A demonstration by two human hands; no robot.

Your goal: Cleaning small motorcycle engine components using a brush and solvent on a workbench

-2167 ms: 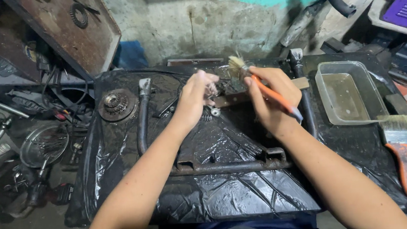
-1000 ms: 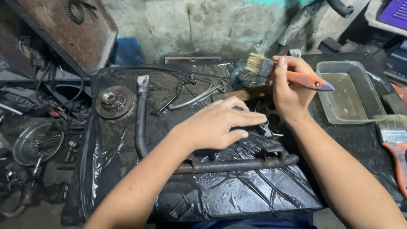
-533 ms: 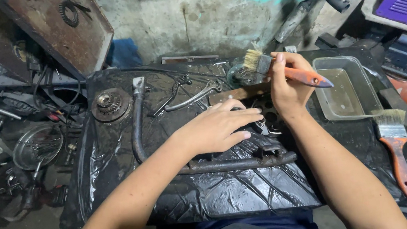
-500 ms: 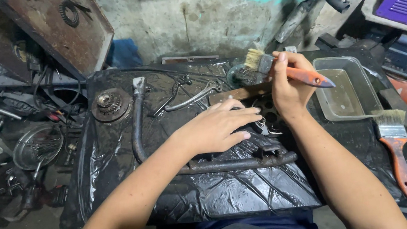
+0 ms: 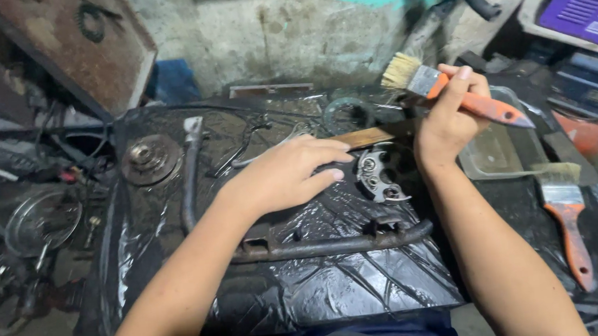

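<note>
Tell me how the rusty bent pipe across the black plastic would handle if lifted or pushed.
The rusty pipe looks like solid steel, so probably stiff and heavy for its size. Its bent end and welded lugs should keep it from rolling. The wrinkled black plastic sheet beneath looks oily, so it may slide when pushed.

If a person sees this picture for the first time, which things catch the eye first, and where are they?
First comes the orange-handled paintbrush, raised in the right hand above the middle of the black plastic-covered bench. Beside it, the left hand lies flat next to a toothed metal part. A second orange brush lies at the right edge, below a clear tray.
</note>
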